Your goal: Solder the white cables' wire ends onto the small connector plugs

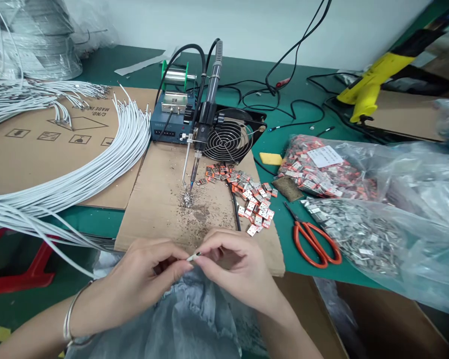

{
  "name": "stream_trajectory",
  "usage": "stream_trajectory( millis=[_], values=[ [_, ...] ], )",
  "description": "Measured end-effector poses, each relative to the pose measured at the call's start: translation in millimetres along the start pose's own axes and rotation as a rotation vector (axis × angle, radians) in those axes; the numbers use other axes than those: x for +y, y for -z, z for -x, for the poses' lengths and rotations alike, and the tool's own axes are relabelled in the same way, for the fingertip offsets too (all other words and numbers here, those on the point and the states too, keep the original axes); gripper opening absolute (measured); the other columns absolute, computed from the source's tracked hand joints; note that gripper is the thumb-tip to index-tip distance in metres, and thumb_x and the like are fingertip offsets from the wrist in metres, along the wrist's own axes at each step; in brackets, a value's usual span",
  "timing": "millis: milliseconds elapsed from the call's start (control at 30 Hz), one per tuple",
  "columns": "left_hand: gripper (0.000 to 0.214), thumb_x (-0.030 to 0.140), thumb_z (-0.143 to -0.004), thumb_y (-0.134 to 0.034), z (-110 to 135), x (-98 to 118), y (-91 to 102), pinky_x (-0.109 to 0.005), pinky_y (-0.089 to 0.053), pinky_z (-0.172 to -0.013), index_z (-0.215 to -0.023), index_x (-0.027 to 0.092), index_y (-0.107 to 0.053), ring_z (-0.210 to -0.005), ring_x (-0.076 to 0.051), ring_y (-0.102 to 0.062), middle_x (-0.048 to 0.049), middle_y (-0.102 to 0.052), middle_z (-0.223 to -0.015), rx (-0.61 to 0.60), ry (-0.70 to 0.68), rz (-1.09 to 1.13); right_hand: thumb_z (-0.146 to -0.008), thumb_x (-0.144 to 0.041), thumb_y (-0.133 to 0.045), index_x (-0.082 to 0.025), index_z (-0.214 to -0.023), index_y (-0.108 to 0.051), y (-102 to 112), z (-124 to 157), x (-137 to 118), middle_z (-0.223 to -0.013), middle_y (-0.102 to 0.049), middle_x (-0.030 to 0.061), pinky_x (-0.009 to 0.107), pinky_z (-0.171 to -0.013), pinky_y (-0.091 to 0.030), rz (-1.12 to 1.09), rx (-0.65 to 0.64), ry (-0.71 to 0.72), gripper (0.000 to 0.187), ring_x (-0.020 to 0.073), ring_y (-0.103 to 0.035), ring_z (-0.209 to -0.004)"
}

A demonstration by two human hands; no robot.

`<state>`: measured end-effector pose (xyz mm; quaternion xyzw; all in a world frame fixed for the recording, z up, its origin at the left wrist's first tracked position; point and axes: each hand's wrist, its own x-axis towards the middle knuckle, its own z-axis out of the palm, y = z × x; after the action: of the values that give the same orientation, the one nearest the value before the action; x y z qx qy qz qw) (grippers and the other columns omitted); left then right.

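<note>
My left hand (145,274) pinches a thin white cable (190,258) between thumb and forefinger, just over my lap. Facing it, my right hand (234,264) has thumb and fingertip closed on the cable's dark tip; the fingers partly hide that end. Beyond my hands, a soldering iron (207,109) is held tip down in a holder above solder spatter (187,200) on a cardboard sheet (142,219). To its right lies a pile of small metal USB plugs with orange parts (257,205). A thick bundle of white cables (108,167) curves in from the left.
A solder spool (176,76) sits over a blue soldering station (170,124), beside a black fan (228,139). Orange-handled scissors (310,242), a yellow sponge (270,159), bagged plugs (318,169), bagged metal shells (359,237) and a yellow tool (374,85) lie rightward. Black cords cross the green table.
</note>
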<state>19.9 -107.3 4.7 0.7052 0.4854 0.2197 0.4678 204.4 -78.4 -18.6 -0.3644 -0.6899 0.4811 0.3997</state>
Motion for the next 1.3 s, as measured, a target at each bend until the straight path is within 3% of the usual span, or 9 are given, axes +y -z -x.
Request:
stream_trajectory(
  millis=[267,500,600,800,1000,1167,1233,1300],
  values=[
    [0.020,0.030,-0.089,-0.048,-1,-1,3.6,-0.020,-0.040,-0.056,-0.089,0.020,-0.065,-0.061,-0.011,-0.055,-0.0003,-0.063,-0.071,-0.002,-0.043,-0.117,-0.078,-0.019,-0.063,-0.017,-0.066,-0.062,1,2,-2,-0.055,-0.052,-0.0014,0.024,-0.046,-0.033,0.014,-0.049,-0.026,0.012,0.0109,-0.045,-0.051],
    [0.023,0.038,-0.085,-0.053,-2,-6,-4.7,-0.016,-0.040,-0.045,-0.080,0.016,-0.060,-0.047,-0.007,-0.052,0.0041,-0.051,-0.062,-0.026,0.210,0.449,-0.074,-0.011,-0.063,-0.019,-0.063,-0.062,-31,3,6,-0.055,-0.052,-0.0011,0.024,-0.046,-0.034,-0.248,0.304,0.101,0.014,0.0113,-0.046,-0.051],
    [0.023,0.038,-0.082,-0.057,-2,-4,-6.0,-0.016,-0.039,-0.045,-0.076,0.015,-0.057,-0.047,-0.007,-0.052,0.0045,-0.049,-0.061,-0.025,0.233,0.552,-0.073,-0.008,-0.062,-0.019,-0.064,-0.063,-38,2,5,-0.055,-0.053,-0.0009,0.024,-0.047,-0.036,-0.300,0.367,0.123,0.014,0.0117,-0.047,-0.051],
    [0.024,0.037,-0.082,-0.058,-4,-6,-6.2,-0.016,-0.038,-0.043,-0.073,0.014,-0.055,-0.046,-0.006,-0.051,0.0043,-0.049,-0.060,-0.025,0.232,0.590,-0.074,-0.009,-0.061,-0.020,-0.064,-0.063,-41,3,4,-0.056,-0.051,-0.0014,0.023,-0.045,-0.034,-0.365,0.346,0.083,0.015,0.0114,-0.045,-0.051],
    [0.027,0.039,-0.083,-0.055,-1,-9,-9.8,-0.016,-0.038,-0.043,-0.073,0.014,-0.055,-0.045,-0.007,-0.051,0.0043,-0.048,-0.058,-0.044,0.234,0.541,-0.072,-0.004,-0.059,-0.020,-0.067,-0.062,-47,6,7,-0.059,-0.048,-0.0014,0.025,-0.047,-0.033,-0.174,0.425,0.220,0.017,0.0121,-0.045,-0.053],
    [0.026,0.037,-0.087,-0.050,8,-14,-5.6,-0.017,-0.039,-0.047,-0.081,0.014,-0.061,-0.050,-0.008,-0.052,0.0017,-0.052,-0.063,-0.037,0.206,0.441,-0.082,-0.011,-0.054,-0.023,-0.071,-0.061,-26,2,7,-0.059,-0.045,-0.0038,0.023,-0.048,-0.034,-0.494,0.610,0.213,0.018,0.0113,-0.041,-0.053],
    [0.028,0.037,-0.089,-0.046,10,-16,-2.1,-0.018,-0.039,-0.048,-0.083,0.014,-0.062,-0.050,-0.008,-0.051,0.0007,-0.054,-0.064,-0.045,0.177,0.432,-0.081,-0.012,-0.058,-0.023,-0.076,-0.064,-15,2,7,-0.062,-0.051,-0.0020,0.024,-0.050,-0.036,-0.410,0.483,0.192,0.014,0.0124,-0.045,-0.057],
    [0.030,0.036,-0.091,-0.042,10,-17,1.8,-0.017,-0.037,-0.047,-0.083,0.014,-0.061,-0.049,-0.007,-0.048,0.0013,-0.052,-0.062,-0.084,0.149,0.429,-0.076,-0.011,-0.065,-0.022,-0.079,-0.067,-8,1,6,-0.066,-0.058,0.0007,0.024,-0.050,-0.037,-0.244,0.209,0.134,0.011,0.0130,-0.048,-0.059]
  ],
)
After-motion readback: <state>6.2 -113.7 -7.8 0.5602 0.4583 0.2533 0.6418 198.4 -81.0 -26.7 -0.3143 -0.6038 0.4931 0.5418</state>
